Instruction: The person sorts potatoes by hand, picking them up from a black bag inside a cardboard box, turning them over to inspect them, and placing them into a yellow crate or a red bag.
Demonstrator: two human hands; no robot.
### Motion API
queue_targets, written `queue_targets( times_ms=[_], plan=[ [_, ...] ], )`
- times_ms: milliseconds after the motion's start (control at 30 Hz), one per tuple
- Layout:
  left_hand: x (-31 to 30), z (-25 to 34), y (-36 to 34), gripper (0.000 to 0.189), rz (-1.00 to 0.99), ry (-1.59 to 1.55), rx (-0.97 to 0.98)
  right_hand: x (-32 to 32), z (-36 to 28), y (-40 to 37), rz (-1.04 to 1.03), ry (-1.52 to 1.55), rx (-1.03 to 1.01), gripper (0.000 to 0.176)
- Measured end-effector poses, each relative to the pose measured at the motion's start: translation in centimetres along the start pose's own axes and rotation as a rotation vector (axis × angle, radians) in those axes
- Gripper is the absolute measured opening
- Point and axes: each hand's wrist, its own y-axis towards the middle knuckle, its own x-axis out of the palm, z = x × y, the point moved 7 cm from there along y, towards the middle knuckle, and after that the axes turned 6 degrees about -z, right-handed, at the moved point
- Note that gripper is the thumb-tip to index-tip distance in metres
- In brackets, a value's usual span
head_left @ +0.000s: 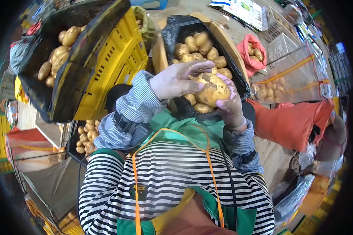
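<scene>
A large yellow potato with brown soil patches point(213, 89) is held in my right hand point(232, 105), whose gloved fingers curl round its right side. My left hand point(176, 80) is at the potato's left, with fingers stretched out and apart; its thumb tip overlaps the potato's left edge, and whether it presses on it I cannot tell. Both gloves look pale and dusty. Beneath the hands, a box lined with a black plastic bag point(175, 28) holds several potatoes point(202, 44).
At the left, a tilted yellow crate point(115, 58) stands beside a black-lined container of potatoes point(59, 56). More potatoes lie in a lower-left crate point(87, 137). To the right are a pink sack of potatoes point(250, 42), a filled mesh bag point(298, 74) and a red sack point(290, 122).
</scene>
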Motion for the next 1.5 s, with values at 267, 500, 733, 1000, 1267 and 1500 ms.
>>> queue_targets(
  times_ms=[267,500,733,1000,1267,1500],
  plan=[
    [-2.5,-4.6,4.3,0.036,0.066,0.062,-0.024,-2.9,-1.3,-0.1,0.159,-0.583,-0.153,0.077],
    [-10.5,-10.8,3.7,0.057,0.634,0.272,-0.130,-6.9,5.2,4.1,0.245,0.196,0.108,0.047],
    [-9.2,-2.3,-3.0,0.028,0.480,0.724,-0.564,4.9,0.5,16.6,-0.326,0.364,0.260,0.058],
    [-9.6,3.2,1.3,0.036,0.434,0.445,-0.084,24.9,1.9,28.8,-0.707,0.094,0.373,0.064],
    [-7.5,-8.0,0.9,0.047,-0.026,0.902,-0.756,1.0,2.2,20.3,-0.079,-0.233,0.279,0.061],
    [-4.4,-17.0,1.4,0.066,-0.142,1.217,-0.852,-20.8,14.5,1.5,0.434,-0.250,0.350,0.023]
  ],
)
